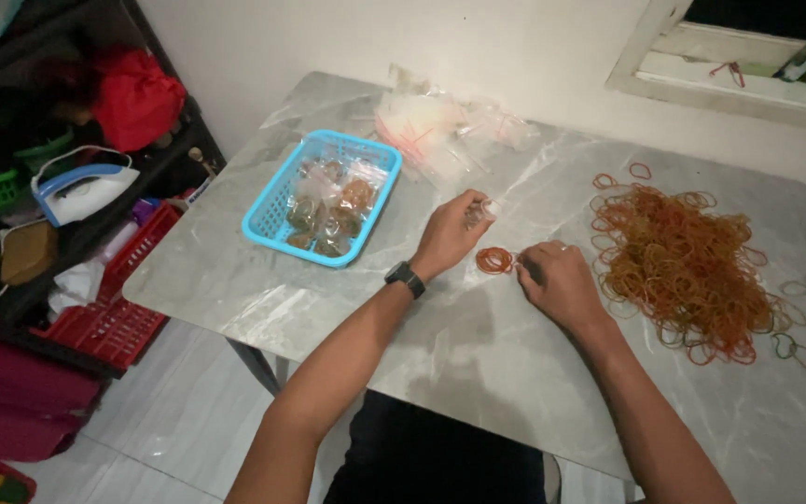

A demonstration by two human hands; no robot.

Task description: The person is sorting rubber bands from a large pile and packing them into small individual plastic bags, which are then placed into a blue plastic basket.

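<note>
Two bare forearms reach up from the bottom edge over a grey marble-patterned table [440, 364]. On the left wrist sits a black watch [405, 277]. Above it, the left hand [450, 233] is closed around a small clear plastic packet [479, 212], fingers pinched on it. Near it, the right hand [562, 280] rests on the table with fingers curled; whether they grip anything cannot be told. Between the two hands lies a small bunch of orange rubber bands [493, 260], just beside the right fingertips. Right of that hand spreads a large loose heap of rubber bands [687, 266]. Left of the hands stands a blue plastic basket [277, 210] holding filled clear packets. Behind it lies a pile of empty clear bags [436, 126].
</note>
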